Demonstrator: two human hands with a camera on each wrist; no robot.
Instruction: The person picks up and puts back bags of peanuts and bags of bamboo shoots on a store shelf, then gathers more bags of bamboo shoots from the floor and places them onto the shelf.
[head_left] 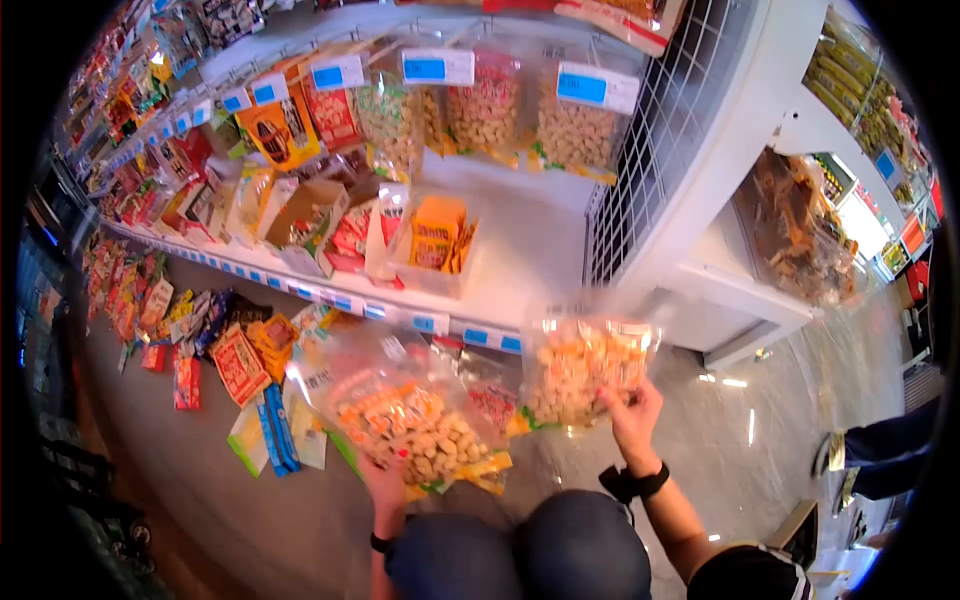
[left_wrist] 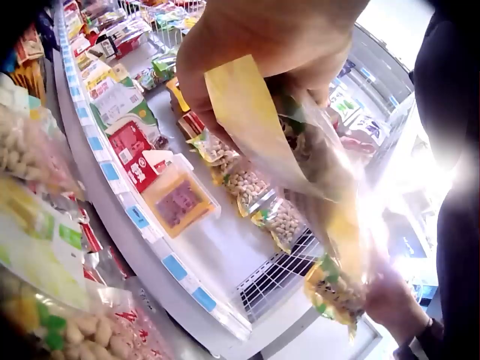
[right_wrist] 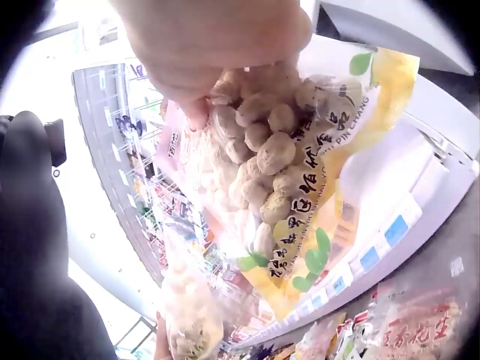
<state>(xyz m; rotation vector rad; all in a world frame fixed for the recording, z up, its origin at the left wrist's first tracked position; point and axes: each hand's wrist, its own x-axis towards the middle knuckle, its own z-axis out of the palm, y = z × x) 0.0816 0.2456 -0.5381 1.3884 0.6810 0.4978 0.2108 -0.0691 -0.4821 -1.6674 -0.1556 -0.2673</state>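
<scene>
My left hand (head_left: 385, 480) grips the lower edge of a clear bag of nuts with orange print (head_left: 435, 450), tilted over the floor. In the left wrist view the left hand (left_wrist: 262, 45) curls round a bag with a yellow and white edge (left_wrist: 255, 112). My right hand (head_left: 635, 420) pinches the lower right side of another nut bag (head_left: 575, 375), held up beside the shelf. The right wrist view has this hand (right_wrist: 217, 52) over the bag of shelled-looking round nuts (right_wrist: 262, 161). The two bags are apart.
A white shelf (head_left: 530, 270) holds a tub of orange packets (head_left: 437, 235) and snack boxes. Nut bags (head_left: 485, 110) hang above. Several packets, one blue (head_left: 277, 430), lie on the floor at left. A wire side panel (head_left: 650, 150) stands right. A person's legs (head_left: 885, 450) show far right.
</scene>
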